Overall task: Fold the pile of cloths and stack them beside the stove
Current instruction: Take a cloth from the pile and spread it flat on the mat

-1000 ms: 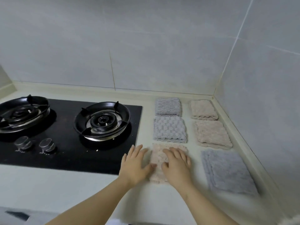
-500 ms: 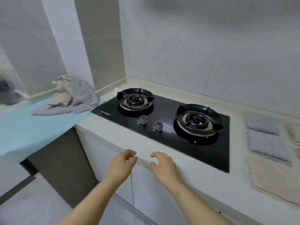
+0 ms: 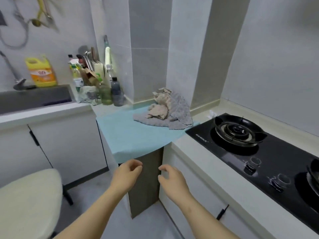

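Observation:
A loose pile of cloths (image 3: 165, 109), grey and beige, lies crumpled on a light blue mat (image 3: 134, 133) in the counter corner, left of the black gas stove (image 3: 255, 145). My left hand (image 3: 126, 175) and my right hand (image 3: 172, 181) hang in the air below the mat's front edge, well short of the pile. Both have loosely curled fingers and hold nothing. The folded cloths on the far side of the stove are out of view.
A sink (image 3: 32, 99) sits at the left with a yellow detergent jug (image 3: 41, 72) behind it. Several bottles and utensils (image 3: 96, 83) crowd the corner left of the mat. A cream stool seat (image 3: 25, 202) stands at the lower left. White cabinet fronts (image 3: 69, 149) run below the counters.
My hands have left the folded beige cloth on the counter right of the stove. The view has swung left past the stove to the unfolded pile, and both hands now hover empty.

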`<action>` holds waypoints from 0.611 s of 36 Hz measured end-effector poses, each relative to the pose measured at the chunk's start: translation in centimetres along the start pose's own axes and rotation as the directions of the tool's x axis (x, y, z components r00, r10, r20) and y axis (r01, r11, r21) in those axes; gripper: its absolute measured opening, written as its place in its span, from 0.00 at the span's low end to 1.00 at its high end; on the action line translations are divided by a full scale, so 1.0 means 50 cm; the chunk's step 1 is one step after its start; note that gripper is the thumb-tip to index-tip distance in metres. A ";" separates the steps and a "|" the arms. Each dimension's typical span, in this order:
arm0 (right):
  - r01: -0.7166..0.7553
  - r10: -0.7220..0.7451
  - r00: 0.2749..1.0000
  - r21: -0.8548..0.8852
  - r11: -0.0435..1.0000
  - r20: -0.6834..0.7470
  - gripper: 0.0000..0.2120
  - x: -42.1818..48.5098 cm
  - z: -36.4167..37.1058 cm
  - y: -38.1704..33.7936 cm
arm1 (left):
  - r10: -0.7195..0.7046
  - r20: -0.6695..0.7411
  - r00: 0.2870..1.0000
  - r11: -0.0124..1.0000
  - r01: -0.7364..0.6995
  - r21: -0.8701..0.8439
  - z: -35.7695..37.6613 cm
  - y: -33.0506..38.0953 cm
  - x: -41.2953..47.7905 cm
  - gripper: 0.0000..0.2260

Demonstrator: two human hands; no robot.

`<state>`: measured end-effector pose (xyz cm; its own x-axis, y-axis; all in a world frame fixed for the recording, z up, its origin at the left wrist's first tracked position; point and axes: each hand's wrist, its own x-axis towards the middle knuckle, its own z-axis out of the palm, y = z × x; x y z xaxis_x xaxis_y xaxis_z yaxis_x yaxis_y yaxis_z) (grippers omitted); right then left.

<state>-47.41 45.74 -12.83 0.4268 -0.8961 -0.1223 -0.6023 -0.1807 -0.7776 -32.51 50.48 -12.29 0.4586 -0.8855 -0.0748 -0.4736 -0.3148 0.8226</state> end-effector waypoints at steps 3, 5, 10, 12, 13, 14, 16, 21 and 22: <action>0.016 -0.016 1.000 -0.003 1.000 0.012 0.16 0.094 0.023 -0.012 | -0.028 -0.038 0.999 1.000 0.028 -0.008 -0.032 -0.015 0.075 0.05; 0.017 -0.017 1.000 0.003 1.000 0.016 0.16 0.165 0.035 -0.024 | -0.026 -0.050 0.998 1.000 0.025 -0.011 -0.052 -0.017 0.134 0.06; 0.014 -0.013 0.999 -0.025 1.000 0.029 0.15 0.358 0.043 -0.068 | -0.047 -0.061 0.997 0.998 0.045 -0.031 -0.097 -0.010 0.310 0.06; 0.002 -0.001 1.000 -0.034 0.999 0.020 0.15 0.431 0.034 -0.087 | -0.050 -0.061 0.997 0.998 0.048 -0.036 -0.112 -0.001 0.377 0.05; 0.003 -0.002 1.000 -0.039 0.999 0.013 0.15 0.467 0.030 -0.096 | -0.045 -0.061 0.997 0.999 0.043 -0.034 -0.119 0.004 0.409 0.05; 0.003 -0.003 1.000 -0.043 0.999 0.002 0.15 0.501 0.026 -0.104 | -0.039 -0.062 0.997 0.999 0.037 -0.034 -0.125 0.008 0.440 0.06; 0.000 -0.002 1.000 -0.063 0.998 -0.028 0.16 0.569 0.026 -0.116 | -0.034 -0.064 0.997 0.999 0.032 -0.034 -0.138 0.012 0.501 0.06; -0.001 -0.015 0.991 -0.120 0.993 -0.133 0.14 0.702 0.048 -0.137 | -0.041 -0.031 0.999 0.999 0.040 -0.033 -0.159 -0.014 0.640 0.06; -0.005 -0.019 0.984 -0.131 0.991 -0.180 0.14 0.725 0.052 -0.140 | -0.034 -0.022 0.999 0.999 0.034 -0.024 -0.162 -0.022 0.671 0.05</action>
<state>-26.00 15.59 -13.43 0.3100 -0.9507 0.0050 -0.6878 -0.2279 -0.6892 -10.53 23.88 -11.12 0.4909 -0.8665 -0.0909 -0.4396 -0.3364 0.8328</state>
